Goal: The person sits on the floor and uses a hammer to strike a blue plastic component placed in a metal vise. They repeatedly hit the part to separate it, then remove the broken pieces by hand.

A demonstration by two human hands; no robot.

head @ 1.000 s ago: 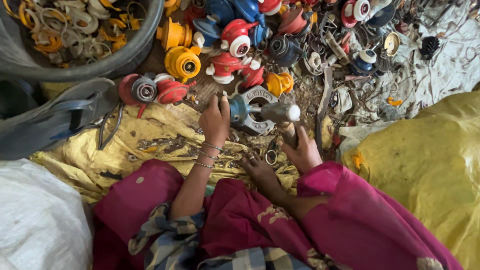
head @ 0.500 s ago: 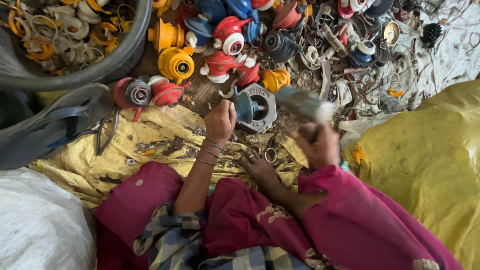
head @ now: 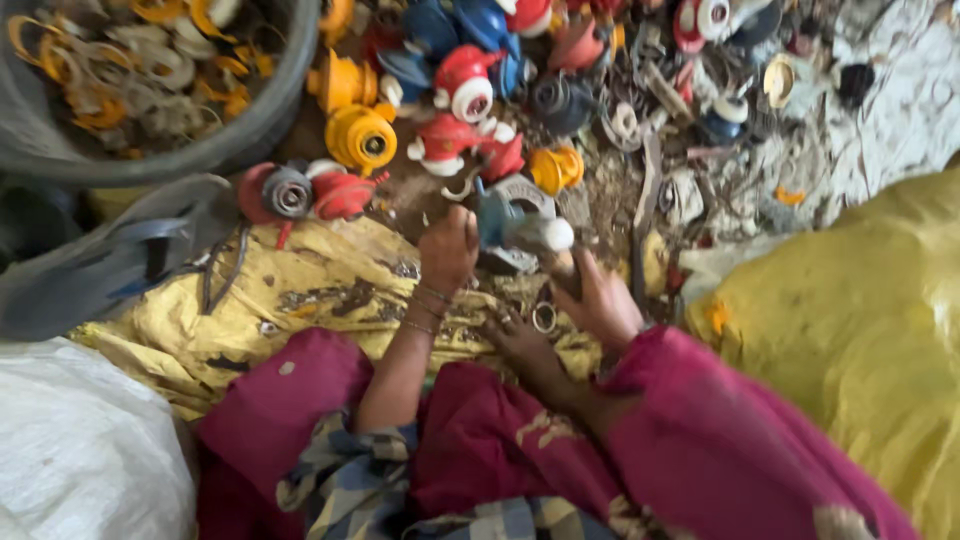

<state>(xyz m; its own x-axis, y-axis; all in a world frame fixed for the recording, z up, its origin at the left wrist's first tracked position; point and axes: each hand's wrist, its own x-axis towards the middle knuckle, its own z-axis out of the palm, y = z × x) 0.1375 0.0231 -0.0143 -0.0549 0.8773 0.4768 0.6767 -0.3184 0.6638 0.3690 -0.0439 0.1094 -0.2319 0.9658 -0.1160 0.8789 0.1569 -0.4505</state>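
Head view looks straight down over your lap, and the picture is somewhat blurred. Your left hand [head: 447, 250] is closed around the left side of a grey-blue metal part [head: 497, 218] with a ring-shaped flange, pressing it against the ground at the edge of the scrap pile. Your right hand [head: 598, 300] is wrapped round the handle of a hammer [head: 537, 235], whose pale head lies right against that part; the fingers are curled shut on the handle, though blur hides just how they sit. A foot [head: 520, 340] rests between your two arms on the crumpled yellow sheet [head: 330, 280], with a small metal ring [head: 544, 317] just beside it. Beyond the part spreads a heap of small fittings: a yellow one [head: 362, 138], a red-and-white one [head: 466, 92], an orange one [head: 556, 168], and a red pair with a grey disc [head: 300, 192] to the left. A dark round tub [head: 262, 110] at upper left holds yellow and grey rings. A grey sandal [head: 110, 262] lies under the tub, a white sack [head: 80, 450] fills the lower left corner, and a yellow sack [head: 860, 330] bulges at right.
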